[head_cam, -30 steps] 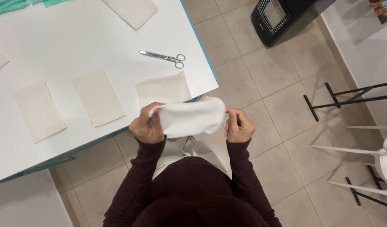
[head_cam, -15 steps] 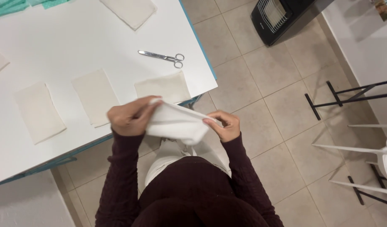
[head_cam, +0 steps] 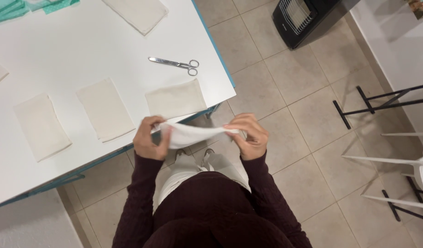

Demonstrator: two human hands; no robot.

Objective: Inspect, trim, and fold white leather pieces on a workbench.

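Looking down from the head camera, a white cloth piece is held stretched between both hands, just off the near edge of the white bench. The left hand and right hand each have the grip pinched on one end. Beyond the cloth, scissors and three cream fabric rectangles lie on the bench.

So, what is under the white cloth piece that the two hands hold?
Under the white cloth piece show beige floor tiles, light trousers and the table's blue edge. What lies directly beneath its middle is covered.
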